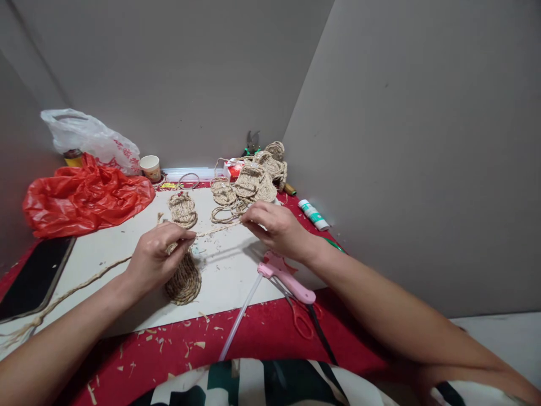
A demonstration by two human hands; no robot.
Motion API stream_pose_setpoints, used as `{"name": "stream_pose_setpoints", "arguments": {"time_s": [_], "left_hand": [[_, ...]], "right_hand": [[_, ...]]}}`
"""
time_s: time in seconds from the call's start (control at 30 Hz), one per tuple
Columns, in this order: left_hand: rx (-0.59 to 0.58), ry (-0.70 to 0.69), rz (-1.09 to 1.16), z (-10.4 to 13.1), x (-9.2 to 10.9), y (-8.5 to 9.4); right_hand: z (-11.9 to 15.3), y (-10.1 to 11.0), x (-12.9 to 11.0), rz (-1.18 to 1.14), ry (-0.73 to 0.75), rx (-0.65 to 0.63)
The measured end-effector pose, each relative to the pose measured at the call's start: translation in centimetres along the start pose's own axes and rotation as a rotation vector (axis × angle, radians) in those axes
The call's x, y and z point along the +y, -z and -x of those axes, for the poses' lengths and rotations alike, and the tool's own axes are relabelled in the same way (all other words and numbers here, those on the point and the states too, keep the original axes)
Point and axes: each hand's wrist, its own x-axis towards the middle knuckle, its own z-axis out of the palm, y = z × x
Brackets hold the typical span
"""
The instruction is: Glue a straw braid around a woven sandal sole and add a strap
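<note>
A thin twisted straw rope (217,230) is stretched between my two hands over the white board. My left hand (158,254) pinches it, and a longer length of the rope trails away to the left under my wrist. At the other end of the taut stretch, my right hand (274,225) pinches the rope between thumb and fingers. Beneath and beside my left hand lies a small woven straw sandal (183,282), partly hidden by the hand. Its other woven part (182,210) shows just beyond my fingers; I cannot tell whether the two are joined.
Several woven straw pieces (249,180) are heaped at the back. A pink glue gun (291,279) lies over red-handled scissors (302,324) at front right. A phone (36,276), red plastic bag (88,197) and paper cup (150,167) stand left. Grey walls bound the table.
</note>
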Motion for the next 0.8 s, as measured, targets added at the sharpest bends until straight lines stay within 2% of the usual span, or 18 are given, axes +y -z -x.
{"name": "stream_pose_setpoints", "arguments": {"time_s": [0.13,0.2,0.27,0.37,0.47,0.53,0.6,0.67,0.8], "left_hand": [[0.02,0.175,0.058,0.1,0.0,0.0],[0.054,0.286,0.115,0.0,-0.2,0.1],[0.142,0.375,0.188,-0.2,-0.9,0.3],[0.321,0.459,0.243,-0.6,-2.9,0.6],[0.421,0.525,0.202,-0.8,-5.5,0.8],[0.428,0.567,0.158,-0.7,-7.0,0.7],[0.411,0.594,0.112,-0.5,-8.1,0.6],[0.389,0.595,0.059,-0.1,-8.9,0.5],[0.344,0.559,-0.039,0.5,-9.8,0.2]], "right_hand": [[-0.1,-0.5,0.1,-0.038,-0.022,-0.003],[-0.2,-0.5,0.3,-0.148,-0.085,-0.004],[-0.2,-0.3,0.9,-0.243,-0.197,-0.046],[-0.2,0.3,2.4,-0.28,-0.35,-0.276],[-0.9,0.7,3.6,-0.212,-0.367,-0.538],[-2.2,0.5,3.6,-0.175,-0.359,-0.567],[-4.1,-0.5,3.1,-0.174,-0.365,-0.506],[-6.4,-2.4,2.3,-0.206,-0.36,-0.457],[-9.9,-7.7,1.4,-0.209,-0.405,-0.53]]}}
